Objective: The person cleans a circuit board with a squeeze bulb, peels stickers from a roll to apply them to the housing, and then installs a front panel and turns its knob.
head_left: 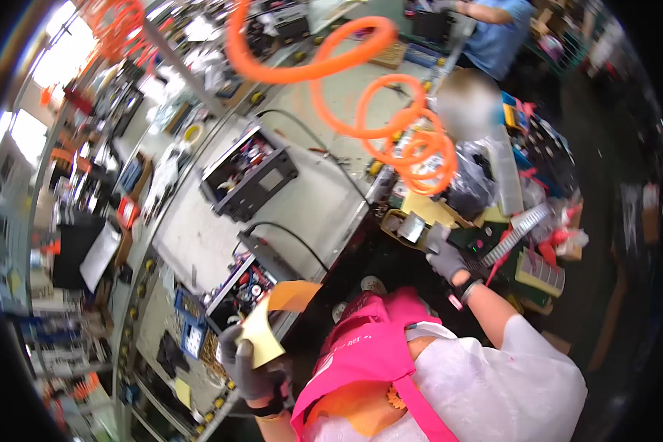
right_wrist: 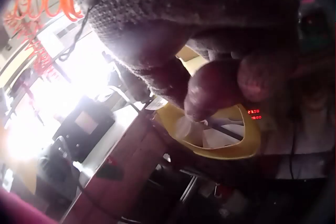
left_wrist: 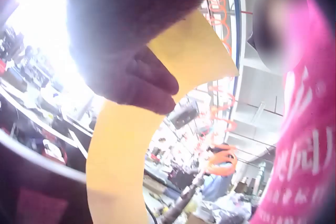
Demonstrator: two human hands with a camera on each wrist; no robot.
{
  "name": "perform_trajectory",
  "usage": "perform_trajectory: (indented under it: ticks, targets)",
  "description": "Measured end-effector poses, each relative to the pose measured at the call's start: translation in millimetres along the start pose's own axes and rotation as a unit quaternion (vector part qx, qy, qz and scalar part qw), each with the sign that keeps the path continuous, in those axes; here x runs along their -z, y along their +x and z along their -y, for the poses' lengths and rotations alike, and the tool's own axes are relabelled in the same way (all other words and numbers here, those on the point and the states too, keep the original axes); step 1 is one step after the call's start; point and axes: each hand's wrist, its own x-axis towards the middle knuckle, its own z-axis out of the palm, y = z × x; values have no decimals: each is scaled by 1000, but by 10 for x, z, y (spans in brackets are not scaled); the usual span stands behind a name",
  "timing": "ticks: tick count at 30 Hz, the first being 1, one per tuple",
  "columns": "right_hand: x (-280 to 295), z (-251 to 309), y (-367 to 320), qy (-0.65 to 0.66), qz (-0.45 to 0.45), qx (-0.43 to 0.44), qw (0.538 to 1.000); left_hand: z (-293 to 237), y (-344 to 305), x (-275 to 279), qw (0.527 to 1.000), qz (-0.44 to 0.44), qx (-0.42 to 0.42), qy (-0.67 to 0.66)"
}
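My gloved left hand [head_left: 247,365] grips a bent yellow sheet [head_left: 261,339] beside the open device at the near end of the bench. In the left wrist view the sheet [left_wrist: 118,155] passes under the fingers and curves out on both sides of them. Off to the right, my gloved right hand [head_left: 447,261] reaches over a yellow-rimmed bin [head_left: 396,230] with white pieces in it. The right wrist view has loosely bent fingers [right_wrist: 210,90] just above the bin's yellow rim [right_wrist: 247,150], and no held thing shows there.
Two open black devices [head_left: 254,177] [head_left: 236,287] with cables stand on the bench [head_left: 191,214]. A coiled orange hose [head_left: 376,132] hangs over it. Blue bins [head_left: 191,324] sit at the near left. Red digits [right_wrist: 254,114] glow beside the yellow bin. Another person [head_left: 497,37] works at the far end.
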Motion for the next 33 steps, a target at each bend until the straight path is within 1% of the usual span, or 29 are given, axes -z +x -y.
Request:
perform_trajectory:
  ticks: [2,3,4,5,6,7,8,10,12,13,14,16,17,18,20,21,24,26,28,29,30,32,33]
  targets:
    - [-94,-177,-1,-27,-1,73,997,-123,14,227,992,-106,-55,40]
    - [-123,-188,-16,-59,13,142,988,-203,6,397,980,-126,-93,124]
    - [-81,92,-175,-19,59,145,988,-268,-18,561,957,-153,-121,213]
    - [-140,169,-180,1,76,187,979,-304,-61,703,942,-197,-123,241]
    - [-146,483,-312,22,111,183,977,-303,-86,884,926,-237,-121,270]
    - [-217,571,-276,8,139,202,969,-228,-107,1150,916,-258,-131,278]
    - [-322,677,-235,-26,117,338,934,-116,-126,1459,909,-271,-141,284]
    - [-476,1014,-267,-39,137,403,904,54,-177,2062,901,-336,-96,258]
    - [-623,1323,-328,-21,178,407,896,277,-294,2760,879,-403,-57,247]
    - [-687,1444,-316,-30,195,399,896,327,-346,3017,878,-444,-48,172]
    - [-774,1563,-309,-10,210,394,895,547,-400,3480,873,-466,-97,109]
    - [-937,1695,-199,-12,217,372,903,553,-497,3910,847,-519,-110,-16]
    - [-1016,1827,-209,-22,199,389,899,566,-518,4123,837,-533,-117,-46]
    - [-1064,1952,-253,-18,199,388,900,595,-557,4328,827,-548,-95,-75]
    - [-1191,2215,-401,29,206,334,919,632,-571,4699,808,-572,-47,-136]
    - [-1278,2306,-405,34,206,330,921,693,-570,4922,806,-570,-41,-156]
    - [-1425,2403,-282,43,204,311,927,882,-495,5415,777,-602,-18,-181]
    - [-1475,2444,-204,37,203,296,933,1097,-467,5712,775,-611,13,-159]
    - [-1506,2491,-178,40,194,286,938,1188,-393,5797,753,-636,17,-169]
    - [-1502,2504,-173,40,183,279,942,1471,-379,6044,756,-639,-26,-142]
    - [-1501,2508,-157,42,173,272,946,1293,-329,5913,753,-640,-19,-151]
    - [-1502,2520,-157,47,152,254,954,1668,-327,6242,764,-631,-55,-123]
    - [-1515,2555,-193,55,145,241,958,1827,-323,6371,763,-637,-41,-96]
